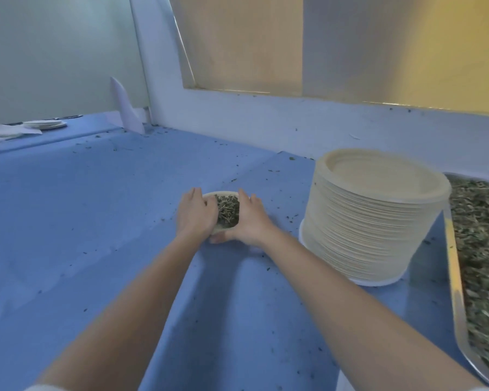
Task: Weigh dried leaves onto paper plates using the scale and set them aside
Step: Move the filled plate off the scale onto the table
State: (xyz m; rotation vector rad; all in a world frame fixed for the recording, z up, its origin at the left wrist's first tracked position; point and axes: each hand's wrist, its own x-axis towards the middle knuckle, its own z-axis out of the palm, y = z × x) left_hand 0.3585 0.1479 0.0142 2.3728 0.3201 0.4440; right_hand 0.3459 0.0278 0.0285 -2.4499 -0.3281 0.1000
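Note:
A paper plate (pixel 220 228) with a heap of dried leaves (pixel 228 210) sits on the blue table, near its middle. My left hand (pixel 196 213) grips the plate's left side, fingers curled over the rim. My right hand (pixel 251 218) grips the right side, its thumb under the near edge. The two sides are bent up towards each other around the leaves. To the right stands a tall stack of cream paper plates (pixel 373 221) on a white base (pixel 377 282); I cannot tell whether that base is the scale.
A metal tray (pixel 458 289) full of dried leaves (pixel 483 249) runs along the right edge. Loose leaf crumbs dot the blue table (pixel 96 221). A few plates (pixel 44 124) and white paper lie far left. A white wall and window ledge close off the back.

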